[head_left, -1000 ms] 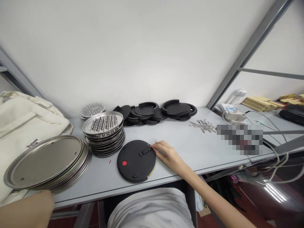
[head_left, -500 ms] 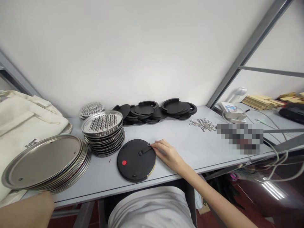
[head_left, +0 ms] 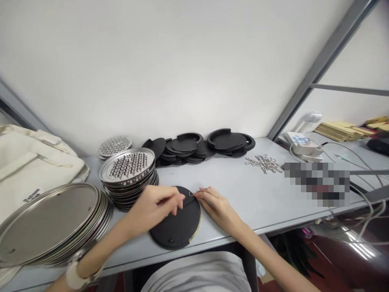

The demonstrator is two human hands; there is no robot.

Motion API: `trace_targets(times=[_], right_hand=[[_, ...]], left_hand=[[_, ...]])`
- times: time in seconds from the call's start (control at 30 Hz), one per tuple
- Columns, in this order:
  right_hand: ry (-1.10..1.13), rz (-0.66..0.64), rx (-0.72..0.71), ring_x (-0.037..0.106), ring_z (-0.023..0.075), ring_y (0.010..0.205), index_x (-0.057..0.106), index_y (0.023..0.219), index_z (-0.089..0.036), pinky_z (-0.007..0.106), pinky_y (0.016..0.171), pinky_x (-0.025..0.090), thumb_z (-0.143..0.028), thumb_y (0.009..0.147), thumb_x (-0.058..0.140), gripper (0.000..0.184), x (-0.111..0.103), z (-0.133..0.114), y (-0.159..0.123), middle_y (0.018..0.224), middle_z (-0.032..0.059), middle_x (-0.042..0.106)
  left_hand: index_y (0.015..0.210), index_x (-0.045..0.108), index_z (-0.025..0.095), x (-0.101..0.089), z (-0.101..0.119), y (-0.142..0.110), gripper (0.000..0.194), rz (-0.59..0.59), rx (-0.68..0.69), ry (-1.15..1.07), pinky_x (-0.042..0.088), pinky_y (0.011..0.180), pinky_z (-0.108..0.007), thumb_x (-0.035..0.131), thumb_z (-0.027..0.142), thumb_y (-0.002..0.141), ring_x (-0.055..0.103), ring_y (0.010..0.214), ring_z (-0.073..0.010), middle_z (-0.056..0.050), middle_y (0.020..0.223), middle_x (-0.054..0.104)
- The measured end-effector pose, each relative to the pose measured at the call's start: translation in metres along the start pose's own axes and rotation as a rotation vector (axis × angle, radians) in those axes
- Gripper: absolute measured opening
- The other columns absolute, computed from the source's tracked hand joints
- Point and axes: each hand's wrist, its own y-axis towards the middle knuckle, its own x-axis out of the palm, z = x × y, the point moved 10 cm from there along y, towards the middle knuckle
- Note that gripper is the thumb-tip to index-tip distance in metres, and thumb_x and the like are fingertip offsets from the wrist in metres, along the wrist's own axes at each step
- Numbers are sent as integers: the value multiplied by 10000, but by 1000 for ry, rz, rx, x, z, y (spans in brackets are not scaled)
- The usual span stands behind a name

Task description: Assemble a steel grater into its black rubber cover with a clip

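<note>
A black round disc (head_left: 179, 231) lies flat near the table's front edge, with a yellow line along its right rim. At its upper right, the fingertips of my right hand (head_left: 217, 205) pinch a small wire hook (head_left: 191, 194) whose loop shows over the disc. My left hand (head_left: 159, 205) is over the disc's left part with curled fingers; whether anything is in them is hidden. A white watch band (head_left: 75, 275) circles my left wrist.
Stacked round metal trays (head_left: 57, 219) and a stack of metal grater discs (head_left: 127, 166) stand left. Black round pieces (head_left: 185, 144) pile against the wall. Loose wire hooks (head_left: 263, 163) lie right, near cables. A cream bag (head_left: 36, 158) sits far left.
My left hand has come in from the lower left to above the disc, covering its red dot. My right hand keeps its pinch on the hook. The view has shifted slightly.
</note>
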Motion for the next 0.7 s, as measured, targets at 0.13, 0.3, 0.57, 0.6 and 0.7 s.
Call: trace_targets(times=[0.13,0.3,0.57,0.6,0.7], right_hand=[[38,-18,53,556,213,1002,557,1141,-266,382,874,499,-200,964,397,248,2,5,1,1012,64,610],[90,-6,125,571,216,1014,522,1217,-308,376,869,512,-202,953,425,300,3,16,1,1033,59,618],[191,11,151,604,220,1044,592,1169,-342,353,938,501,-188,923,460,319,2,26,8,1014,57,653],[223,17,160,607,220,1033,602,1156,-338,345,923,508,-197,923,460,308,1,28,9,1003,61,653],[339,25,262,617,221,981,643,1097,-307,330,848,531,-239,926,465,256,-1,37,13,960,71,651]], left_hand=[[700,493,167,49,-4,14,235,-162,99,292,306,520,-235,539,345,847,478,550,-98,40,615,511],[791,494,184,68,-16,22,173,-204,79,435,299,544,-270,525,347,841,547,612,-159,7,684,571],[762,483,210,73,-27,28,99,-174,1,391,300,536,-294,507,256,846,563,630,-170,12,683,580],[762,484,211,75,-28,28,92,-177,4,385,300,533,-297,505,247,844,565,631,-171,11,684,580],[771,493,215,79,-27,32,74,-183,12,368,308,535,-300,497,232,843,571,643,-175,7,697,585]])
